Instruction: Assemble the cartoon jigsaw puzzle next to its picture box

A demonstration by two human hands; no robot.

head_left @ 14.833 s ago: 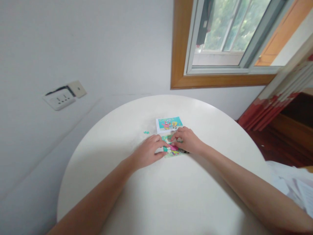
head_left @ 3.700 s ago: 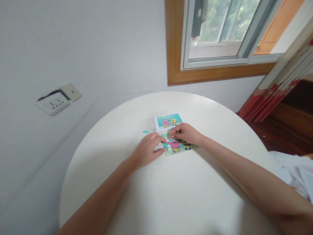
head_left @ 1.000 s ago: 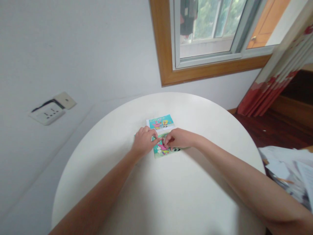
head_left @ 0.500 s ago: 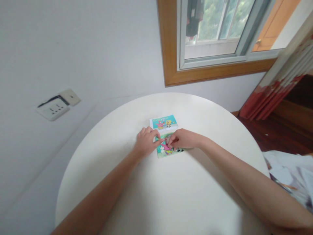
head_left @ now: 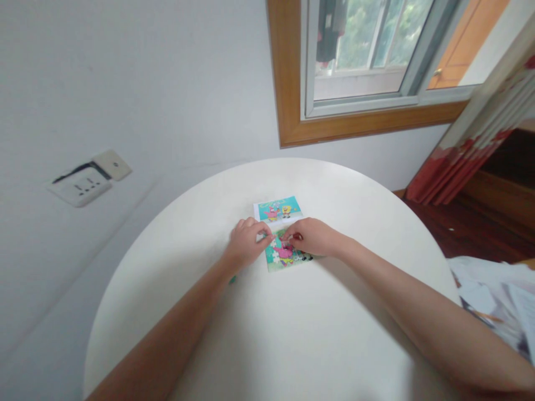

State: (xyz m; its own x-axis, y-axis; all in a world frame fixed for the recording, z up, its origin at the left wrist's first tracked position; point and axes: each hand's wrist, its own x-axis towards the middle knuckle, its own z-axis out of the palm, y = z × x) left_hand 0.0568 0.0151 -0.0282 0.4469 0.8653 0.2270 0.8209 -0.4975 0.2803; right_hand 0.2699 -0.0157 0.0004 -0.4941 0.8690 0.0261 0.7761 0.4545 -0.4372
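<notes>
A small jigsaw puzzle with a pink starfish cartoon on green and teal lies on the round white table; white piece-shaped gaps show on its left side. Just beyond it lies a picture card with two cartoon figures on turquoise. My left hand is at the puzzle's upper left corner, thumb and forefinger pinched together; what is between them is too small to make out. My right hand covers the puzzle's upper right, its fingertips closed down on the picture and hiding anything they hold. A small teal piece shows beside my left forearm.
The round white table stands against a pale wall with a socket plate on the left. Behind it is a wood-framed window. A red and cream curtain hangs at the right, above papers beside the table.
My left hand has drawn slightly left, its thumb and forefinger lifting off the puzzle's picture. My right fingertips have shifted a little up and left. The teal piece beside my left forearm now shows.
</notes>
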